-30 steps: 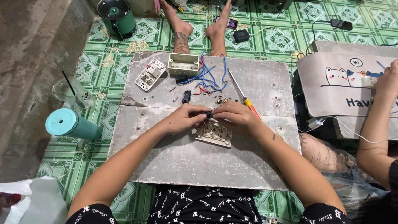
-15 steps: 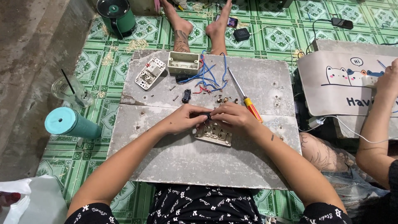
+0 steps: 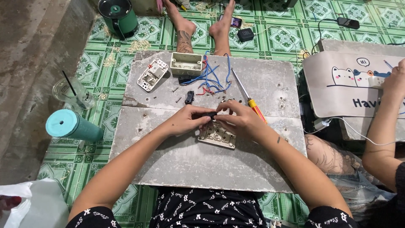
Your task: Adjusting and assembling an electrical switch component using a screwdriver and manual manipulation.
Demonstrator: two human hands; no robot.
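Both hands, the left hand (image 3: 187, 121) and the right hand (image 3: 244, 123), are bare, as are the forearms, with no rings or watch visible. A small dark mark sits on the right forearm. The black garment (image 3: 206, 209) below, at six o'clock, carries white printed marks.

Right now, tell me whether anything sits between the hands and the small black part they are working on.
Nothing visible does. The left hand and right hand both pinch the small black part directly, above the switch plate.
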